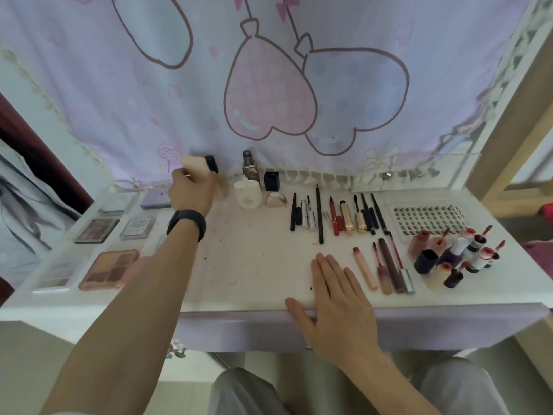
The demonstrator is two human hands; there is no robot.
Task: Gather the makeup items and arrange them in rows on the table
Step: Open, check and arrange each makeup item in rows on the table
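Peach tube (196, 164), black cap: gripped by my left hand (191, 191), fingers curled round it, just left of white bottle (247, 196). Idle right hand (335, 292): flat, fingers straight, resting on table (254, 259), nearer me than bottle. Advice: I set tube upright beside bottle, same back row, without toppling it.

Table (254, 265) before hanging cloth (269, 85). Palettes (109, 269) at table's left end. Left hand (191, 193) at back left, gripping capped bottle (200, 166). Pump bottle (250, 172) and jar (247, 197) just right of it. Pencil row (335, 214) right of jar; lash tray (425, 218) further right. Lip tubes (386, 269) in front of pencil row; small bottles (457, 256) in front of tray. Right hand (335, 298) flat on front edge, left of lip tubes.
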